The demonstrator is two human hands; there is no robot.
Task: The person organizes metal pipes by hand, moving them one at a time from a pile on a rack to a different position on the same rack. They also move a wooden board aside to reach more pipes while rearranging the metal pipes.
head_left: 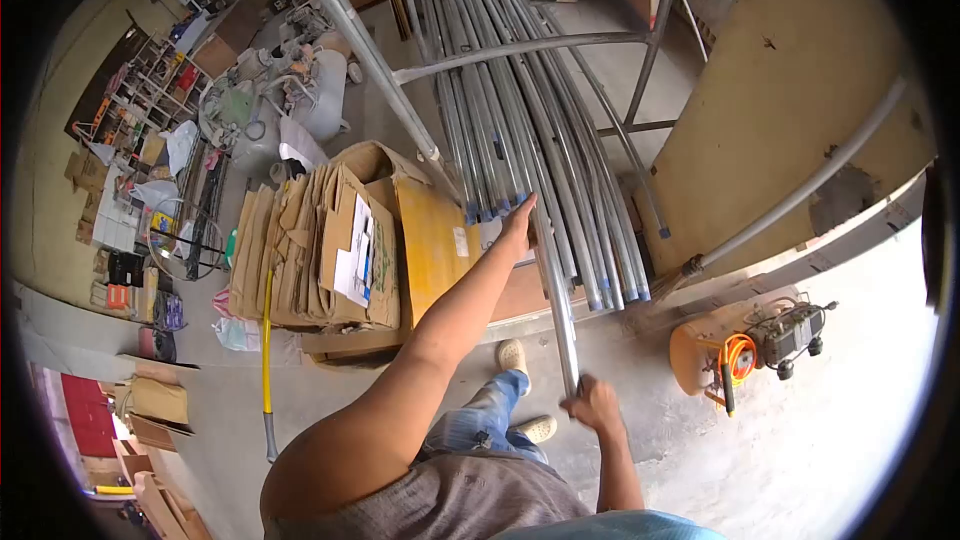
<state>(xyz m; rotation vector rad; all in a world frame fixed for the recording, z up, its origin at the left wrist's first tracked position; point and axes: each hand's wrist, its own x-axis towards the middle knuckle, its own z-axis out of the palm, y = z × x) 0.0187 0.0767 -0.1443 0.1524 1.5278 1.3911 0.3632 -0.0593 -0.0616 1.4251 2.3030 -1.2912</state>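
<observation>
left arm stretched forward, left hand (518, 228) against metal pipe (557, 305) beside pipe bundle (515, 130), grip unclear; right hand (597, 406) low, fingers wrapped at pipe's near end; long axis runs away from body, tilting slightly left

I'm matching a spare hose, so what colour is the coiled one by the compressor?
The coiled hose is bright orange, best seen in the head view.

1. The metal pipe (558, 310) was long, straight, grey and shiny.
2. Its near end lay at the grip of the right hand (596, 406).
3. From there it slanted away, passing beside the left hand (517, 228); its far end could not be told apart.
</observation>
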